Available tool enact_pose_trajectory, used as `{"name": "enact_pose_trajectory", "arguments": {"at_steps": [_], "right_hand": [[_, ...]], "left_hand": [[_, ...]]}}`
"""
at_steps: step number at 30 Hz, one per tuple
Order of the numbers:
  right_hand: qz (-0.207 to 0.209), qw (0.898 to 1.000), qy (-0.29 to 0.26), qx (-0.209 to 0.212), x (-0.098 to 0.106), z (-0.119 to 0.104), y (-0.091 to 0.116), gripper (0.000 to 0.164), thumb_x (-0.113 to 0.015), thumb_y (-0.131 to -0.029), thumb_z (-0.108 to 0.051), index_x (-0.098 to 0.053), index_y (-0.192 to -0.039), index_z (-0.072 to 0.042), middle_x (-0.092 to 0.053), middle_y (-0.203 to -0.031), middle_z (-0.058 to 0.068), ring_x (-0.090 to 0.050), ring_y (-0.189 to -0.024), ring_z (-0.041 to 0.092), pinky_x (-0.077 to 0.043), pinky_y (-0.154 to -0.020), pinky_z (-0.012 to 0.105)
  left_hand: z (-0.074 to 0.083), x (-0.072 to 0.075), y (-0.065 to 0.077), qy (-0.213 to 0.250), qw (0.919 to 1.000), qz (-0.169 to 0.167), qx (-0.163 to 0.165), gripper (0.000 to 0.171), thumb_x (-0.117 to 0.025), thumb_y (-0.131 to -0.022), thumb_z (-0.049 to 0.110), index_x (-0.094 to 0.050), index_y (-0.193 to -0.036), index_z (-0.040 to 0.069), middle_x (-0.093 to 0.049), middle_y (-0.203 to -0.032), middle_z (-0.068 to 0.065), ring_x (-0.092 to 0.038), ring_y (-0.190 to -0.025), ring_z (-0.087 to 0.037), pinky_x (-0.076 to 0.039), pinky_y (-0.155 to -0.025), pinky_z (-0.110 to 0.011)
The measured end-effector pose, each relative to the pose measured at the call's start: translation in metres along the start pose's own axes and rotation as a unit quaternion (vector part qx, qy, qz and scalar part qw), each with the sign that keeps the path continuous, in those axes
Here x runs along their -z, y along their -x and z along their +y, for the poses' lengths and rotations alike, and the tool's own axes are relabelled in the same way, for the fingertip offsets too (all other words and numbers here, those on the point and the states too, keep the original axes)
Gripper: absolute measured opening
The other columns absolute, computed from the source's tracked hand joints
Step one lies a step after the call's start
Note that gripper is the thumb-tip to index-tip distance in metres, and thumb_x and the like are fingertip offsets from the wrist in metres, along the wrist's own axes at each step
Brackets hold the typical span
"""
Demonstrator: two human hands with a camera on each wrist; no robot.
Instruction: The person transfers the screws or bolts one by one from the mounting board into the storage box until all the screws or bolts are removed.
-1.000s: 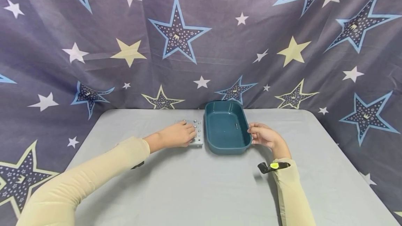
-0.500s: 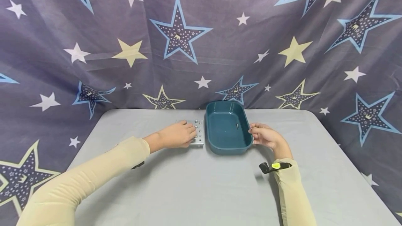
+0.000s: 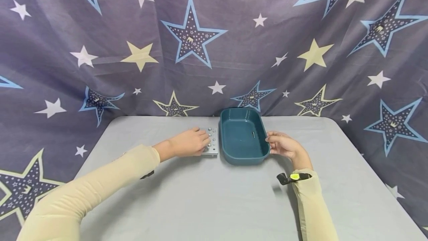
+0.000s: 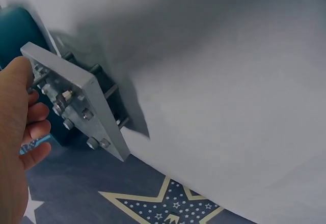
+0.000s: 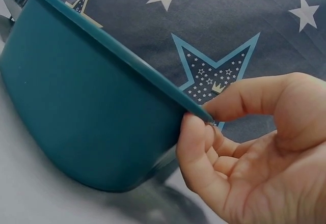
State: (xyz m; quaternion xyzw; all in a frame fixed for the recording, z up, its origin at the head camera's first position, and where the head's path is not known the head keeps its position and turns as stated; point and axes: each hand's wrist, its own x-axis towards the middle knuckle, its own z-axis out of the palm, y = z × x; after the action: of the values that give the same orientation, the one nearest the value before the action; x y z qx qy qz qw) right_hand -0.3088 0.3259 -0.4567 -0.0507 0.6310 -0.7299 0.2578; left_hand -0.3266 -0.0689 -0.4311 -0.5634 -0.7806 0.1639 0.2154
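Note:
A silver metal plate (image 3: pixel 214 141) with several bolts and pins standing in it lies left of the teal plastic bin. My left hand (image 3: pixel 188 143) is over its left side. In the left wrist view, the thumb and forefinger pinch a bolt (image 4: pixel 41 79) on the plate; its head is hidden by the fingers. More bolts (image 4: pixel 92 142) stick out of the face, and shanks show on the other side. My right hand (image 3: pixel 282 145) pinches the right rim of the teal bin (image 3: pixel 240 158) between thumb and fingers. One small screw (image 3: pixel 253 135) lies inside the bin.
A light grey cloth covers the table (image 3: pixel 217 200). Behind it hangs a dark curtain (image 3: pixel 234 55) printed with stars. A black wrist strap with a camera (image 3: pixel 284 178) sits at the right sleeve.
The head view has drifted slightly. My left hand has shifted only a little over the plate. The right hand stays on the bin's rim, and the screw lies where it was.

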Motion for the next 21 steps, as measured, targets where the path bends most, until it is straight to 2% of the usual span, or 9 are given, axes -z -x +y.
{"name": "enact_pose_trajectory", "arguments": {"at_steps": [11,21], "right_hand": [[0.004,0.999,-0.029,-0.017,0.003,-0.002,-0.001,0.014,-0.038,-0.104,0.002,-0.047,-0.109,-0.007,-0.061,-0.080,-0.005,-0.061,-0.071,0.006,-0.056,-0.064,0.023],[-0.002,0.999,-0.039,-0.025,0.002,-0.003,0.000,0.015,-0.035,-0.105,0.001,-0.047,-0.109,-0.007,-0.063,-0.082,-0.004,-0.062,-0.074,0.008,-0.056,-0.066,0.023]], "left_hand": [[-0.004,0.004,-0.005,0.013,0.9999,-0.010,0.000,0.021,-0.063,-0.093,0.027,-0.065,-0.103,0.009,-0.072,-0.105,-0.005,-0.064,-0.100,-0.022,-0.053,-0.086,-0.038],[-0.005,0.013,-0.010,0.017,0.9997,-0.018,-0.002,0.017,-0.063,-0.090,0.024,-0.065,-0.099,0.010,-0.071,-0.100,-0.004,-0.065,-0.095,-0.021,-0.052,-0.080,-0.036]]}}
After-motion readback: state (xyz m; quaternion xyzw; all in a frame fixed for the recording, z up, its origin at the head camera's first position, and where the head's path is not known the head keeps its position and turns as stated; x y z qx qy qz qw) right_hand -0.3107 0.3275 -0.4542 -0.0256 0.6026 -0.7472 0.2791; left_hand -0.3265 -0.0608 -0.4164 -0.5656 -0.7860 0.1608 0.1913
